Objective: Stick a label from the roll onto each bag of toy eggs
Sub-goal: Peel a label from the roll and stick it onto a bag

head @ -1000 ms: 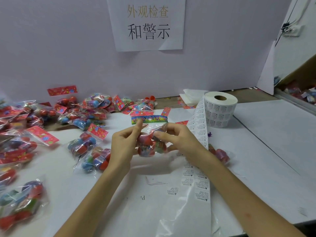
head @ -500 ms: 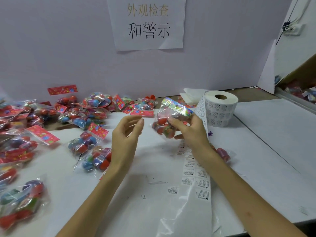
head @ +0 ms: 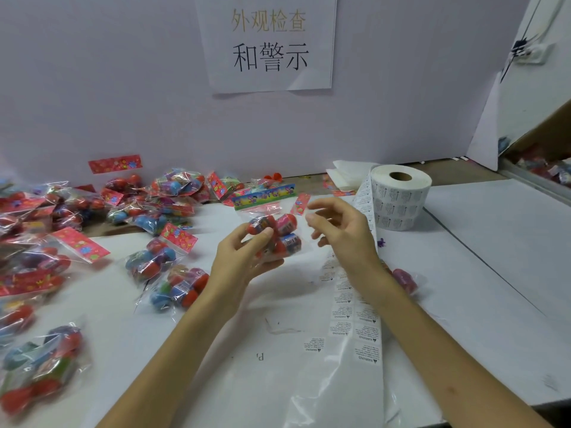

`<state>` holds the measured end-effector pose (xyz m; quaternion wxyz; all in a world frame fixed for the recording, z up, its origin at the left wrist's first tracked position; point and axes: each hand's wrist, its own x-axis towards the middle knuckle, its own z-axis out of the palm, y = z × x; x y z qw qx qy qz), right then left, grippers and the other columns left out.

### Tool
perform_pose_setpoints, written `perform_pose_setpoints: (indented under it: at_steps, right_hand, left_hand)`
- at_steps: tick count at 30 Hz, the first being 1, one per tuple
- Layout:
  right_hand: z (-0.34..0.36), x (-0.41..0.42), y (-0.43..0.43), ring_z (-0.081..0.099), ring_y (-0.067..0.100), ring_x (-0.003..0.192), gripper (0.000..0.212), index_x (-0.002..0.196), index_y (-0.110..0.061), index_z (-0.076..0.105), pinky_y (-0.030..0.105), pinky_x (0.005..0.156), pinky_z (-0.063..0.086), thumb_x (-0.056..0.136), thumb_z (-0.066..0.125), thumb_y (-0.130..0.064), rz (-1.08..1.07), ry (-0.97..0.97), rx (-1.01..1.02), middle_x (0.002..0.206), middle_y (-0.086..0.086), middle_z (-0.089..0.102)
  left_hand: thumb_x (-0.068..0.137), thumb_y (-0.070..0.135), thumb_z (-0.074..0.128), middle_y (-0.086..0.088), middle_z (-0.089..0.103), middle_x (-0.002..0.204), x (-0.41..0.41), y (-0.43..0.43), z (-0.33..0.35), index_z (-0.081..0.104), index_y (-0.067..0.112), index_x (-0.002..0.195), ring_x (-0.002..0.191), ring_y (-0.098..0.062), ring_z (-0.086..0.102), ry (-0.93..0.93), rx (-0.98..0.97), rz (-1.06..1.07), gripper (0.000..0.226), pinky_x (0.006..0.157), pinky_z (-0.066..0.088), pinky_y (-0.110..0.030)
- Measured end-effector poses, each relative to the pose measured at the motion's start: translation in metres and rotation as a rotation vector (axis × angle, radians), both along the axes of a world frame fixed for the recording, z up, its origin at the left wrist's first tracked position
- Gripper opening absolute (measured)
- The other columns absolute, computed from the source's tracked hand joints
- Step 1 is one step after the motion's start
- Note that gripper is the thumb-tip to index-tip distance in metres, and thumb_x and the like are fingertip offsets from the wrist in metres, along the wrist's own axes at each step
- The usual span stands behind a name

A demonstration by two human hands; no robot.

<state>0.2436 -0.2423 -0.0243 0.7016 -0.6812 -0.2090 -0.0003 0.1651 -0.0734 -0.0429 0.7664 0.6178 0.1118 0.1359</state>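
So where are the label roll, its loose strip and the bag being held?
label roll (head: 398, 208): head view, printed side wall.
loose strip (head: 355, 322): head view, stretch lying on the table.
held bag (head: 285, 224): head view, over a pink egg.

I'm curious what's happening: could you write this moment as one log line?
left hand grips bag of toy eggs | right hand empty, fingers loose | label roll on table, strip unrolled

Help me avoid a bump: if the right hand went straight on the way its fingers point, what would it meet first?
Probably the bag of toy eggs in the left hand; the right hand points at it, depth unclear.
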Motion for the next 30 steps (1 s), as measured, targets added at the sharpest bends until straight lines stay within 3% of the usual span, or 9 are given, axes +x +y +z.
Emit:
perform_pose_setpoints:
  at_steps: [4,8,10,15,21,26,30]
  right_hand:
    - [-0.001,0.004,-0.003,0.066,0.008,0.082,0.024,0.111,-0.023,0.069,0.030,0.071,0.054,0.094,0.067,-0.040,0.117,0.174,-0.098,0.100,-0.001,0.071]
    - [-0.002,0.000,0.002,0.069,0.013,0.083,0.019,0.092,-0.014,0.074,0.047,0.078,0.060,0.095,0.068,-0.032,0.155,0.137,-0.130,0.081,-0.005,0.073]
    - [-0.003,0.001,0.001,0.068,0.014,0.079,0.021,0.084,-0.009,0.071,0.051,0.079,0.060,0.094,0.070,-0.027,0.148,0.134,-0.106,0.075,-0.004,0.071]
    - [-0.005,0.002,0.001,0.067,0.017,0.077,0.014,0.081,-0.014,0.073,0.042,0.071,0.057,0.093,0.071,-0.019,0.128,0.119,-0.121,0.077,0.001,0.071]
    - [-0.008,0.001,0.001,0.065,0.018,0.072,0.014,0.099,-0.001,0.076,0.026,0.060,0.051,0.092,0.071,-0.013,0.182,0.083,-0.140,0.089,0.022,0.073]
    - [-0.010,0.000,0.004,0.064,0.013,0.069,0.012,0.099,-0.006,0.078,0.024,0.057,0.049,0.091,0.073,-0.013,0.195,0.047,-0.166,0.084,0.015,0.075]
    - [-0.010,0.000,0.004,0.064,0.010,0.068,0.010,0.097,-0.010,0.079,0.024,0.056,0.049,0.090,0.074,-0.015,0.188,0.045,-0.197,0.080,0.012,0.073]
  left_hand:
    - [0.096,0.018,0.066,-0.015,0.077,0.110,-0.002,-0.003,0.001,0.067,0.008,0.126,0.099,-0.037,0.076,-0.005,0.013,-0.110,0.032,0.082,0.064,-0.042]
    - [0.086,0.026,0.070,-0.017,0.076,0.112,-0.003,-0.005,0.002,0.066,0.008,0.127,0.100,-0.036,0.075,-0.017,0.042,-0.169,0.045,0.084,0.063,-0.044]
    - [0.089,0.022,0.068,-0.018,0.076,0.112,-0.004,-0.005,0.002,0.065,0.008,0.127,0.100,-0.036,0.075,-0.011,0.056,-0.183,0.041,0.086,0.063,-0.045]
    - [0.097,0.011,0.065,-0.019,0.075,0.115,-0.003,-0.003,0.000,0.064,0.007,0.129,0.102,-0.039,0.074,0.032,0.102,-0.188,0.032,0.090,0.061,-0.050]
    - [0.081,0.049,0.070,-0.016,0.076,0.112,-0.003,-0.008,0.004,0.071,0.010,0.118,0.101,-0.034,0.075,0.099,0.097,-0.112,0.053,0.089,0.061,-0.053]
    - [0.097,0.033,0.066,-0.022,0.072,0.113,-0.001,-0.005,0.005,0.072,0.004,0.116,0.104,-0.042,0.072,0.120,0.098,-0.013,0.034,0.092,0.057,-0.063]
    - [0.099,0.028,0.065,-0.024,0.072,0.112,-0.001,-0.005,0.006,0.074,0.004,0.113,0.103,-0.046,0.070,0.134,0.102,0.013,0.029,0.091,0.056,-0.066]
